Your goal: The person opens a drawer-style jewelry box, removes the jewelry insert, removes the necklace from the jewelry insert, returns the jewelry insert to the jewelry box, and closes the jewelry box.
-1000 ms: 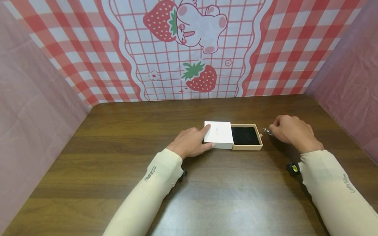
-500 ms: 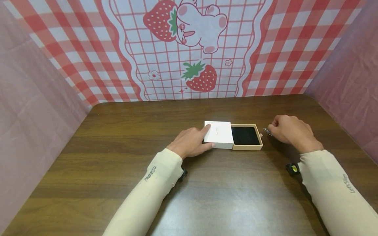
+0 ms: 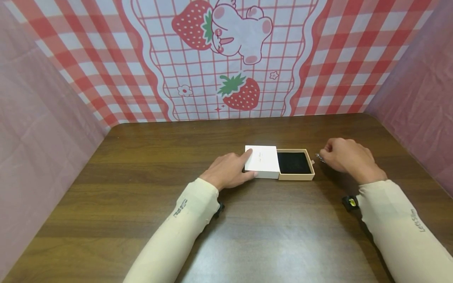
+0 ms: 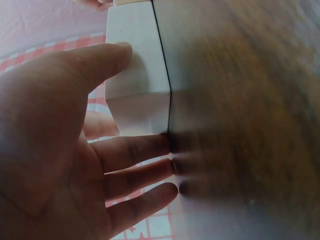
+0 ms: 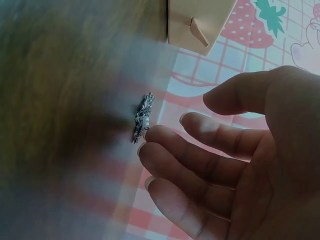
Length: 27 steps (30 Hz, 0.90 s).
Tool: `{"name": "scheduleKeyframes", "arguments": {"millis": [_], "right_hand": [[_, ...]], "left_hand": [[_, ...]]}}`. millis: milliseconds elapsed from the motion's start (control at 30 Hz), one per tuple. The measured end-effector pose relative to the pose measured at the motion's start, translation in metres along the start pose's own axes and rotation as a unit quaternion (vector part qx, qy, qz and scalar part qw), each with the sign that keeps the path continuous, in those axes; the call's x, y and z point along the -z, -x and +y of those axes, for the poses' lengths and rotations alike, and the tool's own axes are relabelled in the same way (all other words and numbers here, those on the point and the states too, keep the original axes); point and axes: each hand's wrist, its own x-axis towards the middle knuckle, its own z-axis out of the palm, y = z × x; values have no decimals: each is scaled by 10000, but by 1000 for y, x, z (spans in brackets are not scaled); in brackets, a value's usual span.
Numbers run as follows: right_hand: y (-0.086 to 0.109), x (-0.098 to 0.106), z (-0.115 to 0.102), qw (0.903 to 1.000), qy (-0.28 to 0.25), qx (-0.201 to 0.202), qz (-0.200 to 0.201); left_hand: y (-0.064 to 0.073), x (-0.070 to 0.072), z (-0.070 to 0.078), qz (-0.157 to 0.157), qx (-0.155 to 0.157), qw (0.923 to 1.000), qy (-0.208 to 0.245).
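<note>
My left hand holds the white box sleeve at its left end. In the left wrist view the thumb presses the sleeve's side, and the other fingertips reach down to the tabletop. A tan drawer with a black lining sticks out of the sleeve on the right, its small pull tab facing my right hand. Beside that hand a small silver chain, like a bracelet, lies on the table. The right fingers bend loosely, a fingertip at the chain, the thumb apart from them.
The brown wooden table spreads around the box. A red-and-white checked cloth with strawberries hangs along the back, and pink cloths stand at both sides.
My right hand has shifted very slightly left towards the drawer, and the chain's visible part lies a touch further left. The left hand and the box have not moved.
</note>
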Motion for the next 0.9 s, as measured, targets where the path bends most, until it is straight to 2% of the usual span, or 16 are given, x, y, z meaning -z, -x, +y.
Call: {"name": "scheduleKeyframes", "arguments": {"millis": [900], "right_hand": [[1, -3, -5, 10000, 28, 60, 32]], "left_hand": [[0, 0, 0, 24, -38, 10000, -61]]}}
